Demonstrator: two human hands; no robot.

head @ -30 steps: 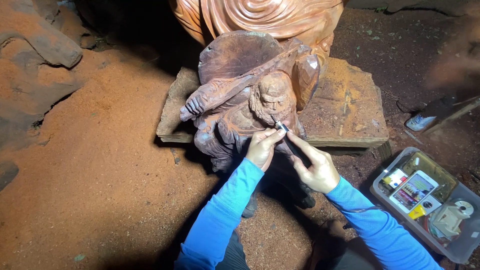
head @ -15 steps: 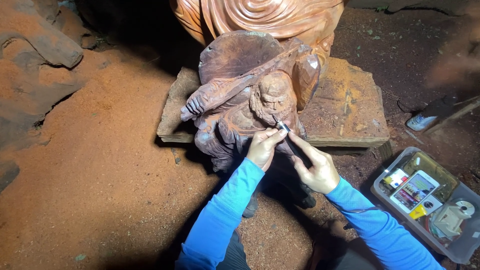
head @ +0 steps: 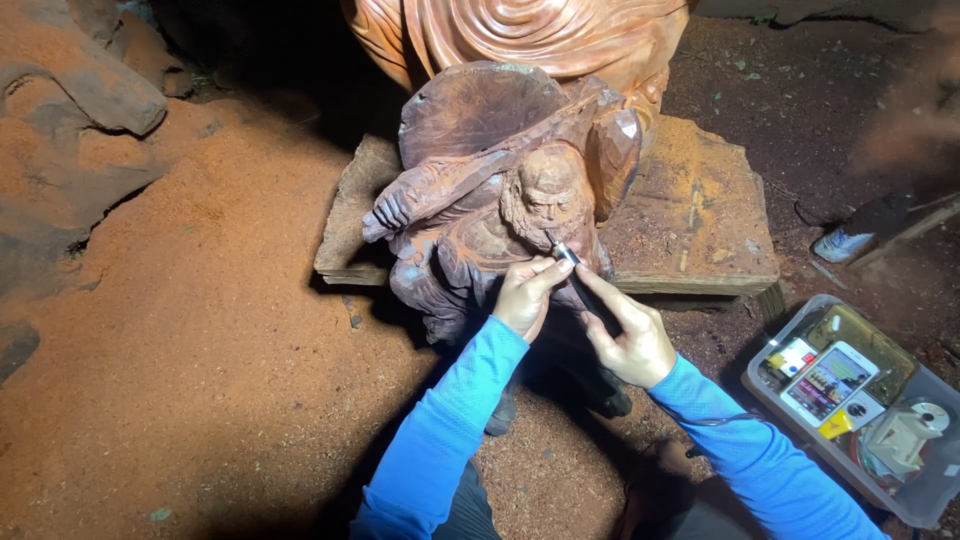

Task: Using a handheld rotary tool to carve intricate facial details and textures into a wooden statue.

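A reddish-brown wooden figure carving (head: 500,190) with a bearded face and a wide hat stands on the sawdust floor in front of me. A thin dark carving tool (head: 572,268) with a metal tip touches the figure just below its beard. My right hand (head: 628,330) grips the tool's handle. My left hand (head: 524,292) pinches the tool near its tip and rests against the carving. Both arms wear bright blue sleeves.
A flat wooden slab (head: 690,215) lies behind the figure, with a large swirled wooden sculpture (head: 520,35) above. At right a clear plastic box (head: 850,400) holds a phone, tape and small items. Reddish sawdust (head: 200,350) covers the floor; rough wood pieces (head: 80,90) sit upper left.
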